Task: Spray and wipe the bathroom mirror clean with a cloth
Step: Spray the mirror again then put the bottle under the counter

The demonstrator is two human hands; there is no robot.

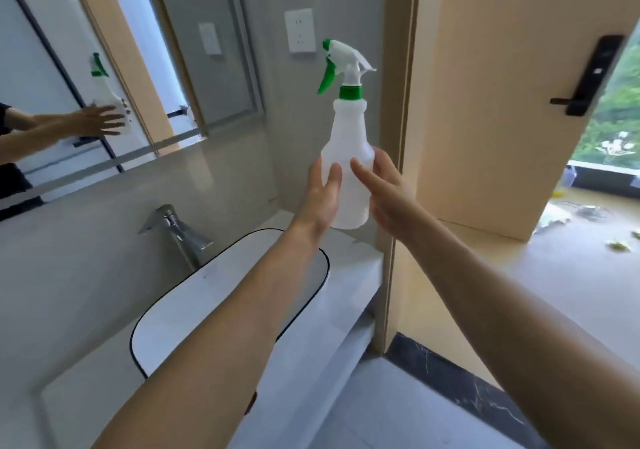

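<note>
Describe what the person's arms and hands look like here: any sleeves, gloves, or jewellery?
Both forearms are bare, with no gloves, watch or rings visible on the left hand or right hand. The mirror reflection shows a dark short sleeve at the upper arm.

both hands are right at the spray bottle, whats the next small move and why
Probably close both hands around the spray bottle and lift it. It stands upright on the counter, the left hand and right hand flank its lower body with fingers open, not yet gripping, and the mirror looks unsprayed.
</note>
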